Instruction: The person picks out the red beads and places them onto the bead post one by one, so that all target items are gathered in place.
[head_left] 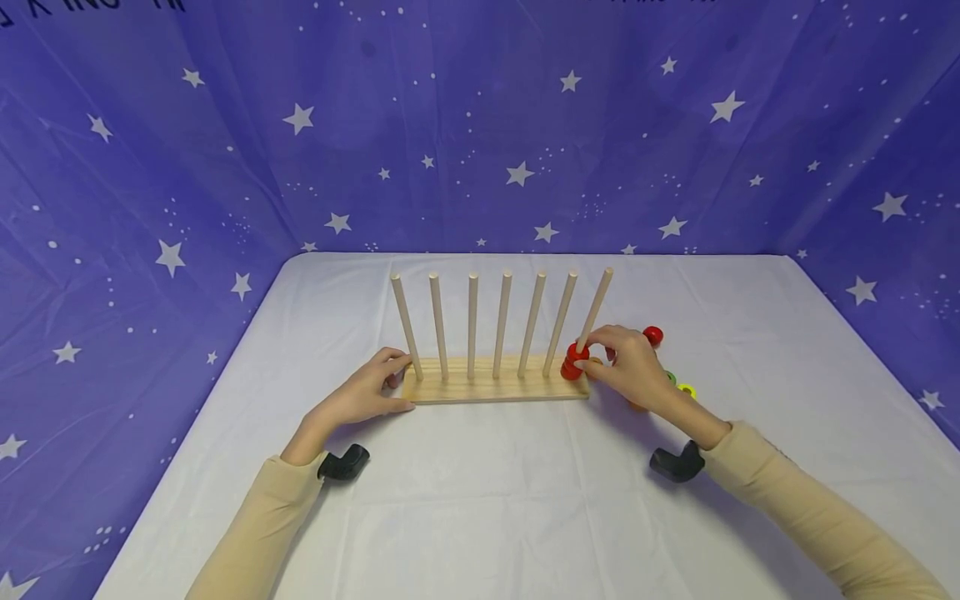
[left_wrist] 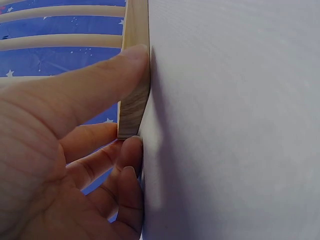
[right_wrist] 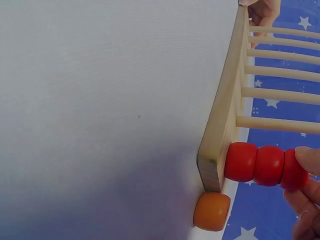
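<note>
A wooden rack with a flat base (head_left: 465, 388) and several upright pegs stands on the white table. At its left end, my left hand (head_left: 363, 392) holds the base, thumb along the front edge and fingers at the end and behind. Three red beads are stacked on the rightmost peg (head_left: 597, 304). Of these, the lowest bead (right_wrist: 240, 161) sits against the base and the middle bead (right_wrist: 269, 166) rests on it. My right hand (head_left: 637, 367) pinches the top red bead (right_wrist: 293, 171) between thumb and fingers.
An orange bead (right_wrist: 212, 212) lies against the base's right end. Right of the rack, partly behind my right hand, are a red bead (head_left: 652, 336), a green piece (head_left: 671, 378) and a yellow ring (head_left: 687, 390). A purple starry curtain (head_left: 465, 108) hangs around the table.
</note>
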